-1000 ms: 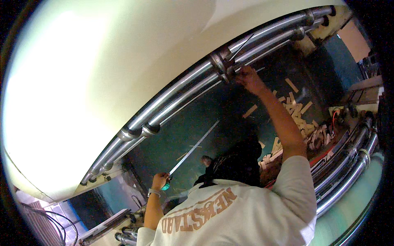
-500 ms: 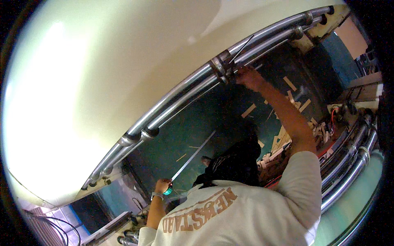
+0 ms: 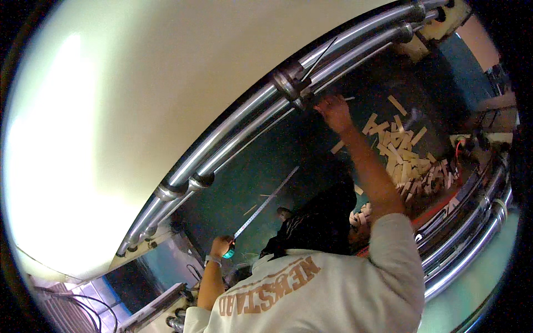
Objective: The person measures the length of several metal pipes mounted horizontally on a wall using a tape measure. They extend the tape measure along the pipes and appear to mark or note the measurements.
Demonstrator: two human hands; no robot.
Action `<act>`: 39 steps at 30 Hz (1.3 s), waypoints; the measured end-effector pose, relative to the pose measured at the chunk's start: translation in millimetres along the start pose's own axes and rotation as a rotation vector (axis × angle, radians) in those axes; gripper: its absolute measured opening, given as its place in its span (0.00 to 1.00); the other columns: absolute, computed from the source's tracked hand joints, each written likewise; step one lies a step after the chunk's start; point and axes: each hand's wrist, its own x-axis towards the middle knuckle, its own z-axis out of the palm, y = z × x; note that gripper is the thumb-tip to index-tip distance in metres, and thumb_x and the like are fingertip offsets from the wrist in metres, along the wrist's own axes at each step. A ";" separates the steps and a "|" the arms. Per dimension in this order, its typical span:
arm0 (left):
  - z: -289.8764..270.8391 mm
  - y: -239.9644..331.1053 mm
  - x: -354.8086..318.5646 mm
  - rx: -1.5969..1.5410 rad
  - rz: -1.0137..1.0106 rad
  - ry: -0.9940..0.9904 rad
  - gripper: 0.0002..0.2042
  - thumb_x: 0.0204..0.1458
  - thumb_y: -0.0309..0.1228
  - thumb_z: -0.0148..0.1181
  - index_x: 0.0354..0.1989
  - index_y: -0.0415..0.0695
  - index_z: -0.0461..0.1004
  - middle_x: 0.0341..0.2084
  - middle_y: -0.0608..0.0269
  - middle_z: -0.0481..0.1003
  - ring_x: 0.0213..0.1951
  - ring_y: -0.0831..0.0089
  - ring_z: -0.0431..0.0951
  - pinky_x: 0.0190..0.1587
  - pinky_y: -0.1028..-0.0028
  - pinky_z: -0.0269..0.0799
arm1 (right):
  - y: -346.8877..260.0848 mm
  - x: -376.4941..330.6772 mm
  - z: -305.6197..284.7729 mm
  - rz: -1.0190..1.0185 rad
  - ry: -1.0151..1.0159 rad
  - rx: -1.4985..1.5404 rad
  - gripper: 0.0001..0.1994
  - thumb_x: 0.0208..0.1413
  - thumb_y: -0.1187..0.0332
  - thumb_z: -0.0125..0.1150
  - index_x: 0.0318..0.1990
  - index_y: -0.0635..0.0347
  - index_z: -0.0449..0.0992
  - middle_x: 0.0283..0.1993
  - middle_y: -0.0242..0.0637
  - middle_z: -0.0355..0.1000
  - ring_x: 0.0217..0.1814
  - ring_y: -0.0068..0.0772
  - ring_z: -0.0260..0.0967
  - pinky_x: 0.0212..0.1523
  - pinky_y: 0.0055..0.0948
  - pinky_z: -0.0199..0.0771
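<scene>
Hardly a flicker in the last second. The right hand [image 3: 333, 111] is still raised against the ringed metal collar [image 3: 288, 84] on the twin polished steel pipes [image 3: 233, 141], and it has dipped only a touch. Its fingers are curled in close to the collar, but whether they pinch anything I cannot tell.

Down low, the left hand [image 3: 221, 246] hasn't moved either. It is closed in a fist around the teal case of the tape measure [image 3: 229, 253]. The long silver measuring blade [image 3: 266, 201] still runs taut, up and away from that fist towards the raised hand. Its far end slips out of sight before it gets there.

So the stretch is being held steady, not reset. The span between the two hands looks settled.

Below the raised hand, pale flat wooden strips [image 3: 401, 152] lie scattered over the dark green floor [image 3: 244, 183]. A broad cream curved panel [image 3: 139, 111] fills the space beyond the pipes.
</scene>
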 end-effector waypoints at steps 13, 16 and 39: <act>21.5 15.5 11.0 -0.294 -0.239 -0.156 0.15 0.51 0.40 0.44 0.24 0.48 0.76 0.25 0.59 0.75 0.28 0.58 0.74 0.31 0.64 0.68 | -6.5 4.4 -22.0 -0.068 -0.029 0.195 0.09 0.45 0.62 0.57 0.26 0.58 0.69 0.30 0.39 0.64 0.36 0.44 0.62 0.38 0.39 0.61; 28.2 44.9 16.3 -0.266 -0.219 -0.058 0.14 0.50 0.40 0.45 0.25 0.48 0.76 0.27 0.61 0.76 0.31 0.59 0.74 0.33 0.65 0.68 | -8.3 16.8 -68.2 -0.275 0.182 0.184 0.08 0.43 0.65 0.57 0.27 0.59 0.70 0.32 0.41 0.64 0.38 0.43 0.62 0.38 0.39 0.61; 130.3 96.6 10.3 -0.890 -0.849 0.224 0.11 0.47 0.31 0.47 0.37 0.43 0.73 0.34 0.52 0.73 0.38 0.58 0.74 0.37 0.65 0.72 | -8.6 195.3 -43.1 -0.545 -0.421 -0.357 0.12 0.55 0.71 0.44 0.45 0.65 0.66 0.47 0.48 0.65 0.52 0.44 0.60 0.55 0.38 0.56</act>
